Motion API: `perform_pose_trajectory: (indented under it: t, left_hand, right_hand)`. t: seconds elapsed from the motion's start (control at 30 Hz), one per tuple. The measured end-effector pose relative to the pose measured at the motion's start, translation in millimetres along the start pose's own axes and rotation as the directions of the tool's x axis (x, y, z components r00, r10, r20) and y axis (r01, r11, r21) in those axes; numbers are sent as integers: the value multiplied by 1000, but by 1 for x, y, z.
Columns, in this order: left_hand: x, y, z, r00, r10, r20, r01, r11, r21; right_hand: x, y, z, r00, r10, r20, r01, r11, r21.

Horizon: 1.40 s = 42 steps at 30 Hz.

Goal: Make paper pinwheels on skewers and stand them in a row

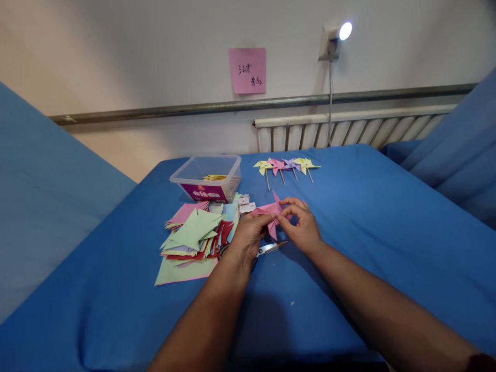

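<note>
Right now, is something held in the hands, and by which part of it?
A pink paper pinwheel: the left hand holds its left side, and the right hand pinches it near the middle.

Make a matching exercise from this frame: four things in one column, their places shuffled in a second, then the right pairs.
Things
1. Pink pinwheel
2. Scissors
3. Clear plastic box
4. Pink note

Places
A. On the wall, above the metal pipe
B. Between the fingers of the left hand and right hand
C. Behind the paper stack, with thin sticks inside
D. On the blue cloth, partly hidden by the left hand and wrist

Right pairs: 1-B, 2-D, 3-C, 4-A
</note>
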State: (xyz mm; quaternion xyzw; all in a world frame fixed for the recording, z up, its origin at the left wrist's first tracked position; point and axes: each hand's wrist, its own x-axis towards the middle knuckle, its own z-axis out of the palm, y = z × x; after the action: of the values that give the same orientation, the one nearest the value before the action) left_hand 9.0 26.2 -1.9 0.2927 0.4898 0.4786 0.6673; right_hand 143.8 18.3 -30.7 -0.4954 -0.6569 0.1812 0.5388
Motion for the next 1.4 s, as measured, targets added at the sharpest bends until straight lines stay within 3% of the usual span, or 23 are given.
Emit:
perform_pose_trajectory:
  t: [1.0,1.4]
  left_hand:
    - [3,-4,-4,1000,10,8,-10,999,35]
    - [0,0,-2,996,29,88,-29,1000,2]
  right_hand:
    - [0,4,3,999,52,11,-53,995,85]
    - [-1,3,5,996,85,29,-87,991,101]
